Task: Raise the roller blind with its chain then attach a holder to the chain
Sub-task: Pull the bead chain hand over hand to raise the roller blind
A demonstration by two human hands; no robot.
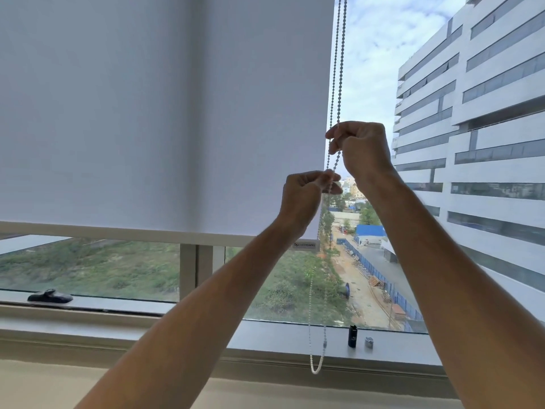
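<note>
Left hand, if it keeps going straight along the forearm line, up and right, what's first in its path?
Likely the right hand, which sits just above and to the right of the left hand, both gripping the bead chain. Depth is unclear, so it may pass beside it toward the window glass.

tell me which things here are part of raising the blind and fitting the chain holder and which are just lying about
Part of the job:
- roller blind
- bead chain, gripped by the left hand and the right hand
- small black cylinder and small grey piece on the sill, probably the holder parts

Just lying about:
- black window handle
</note>
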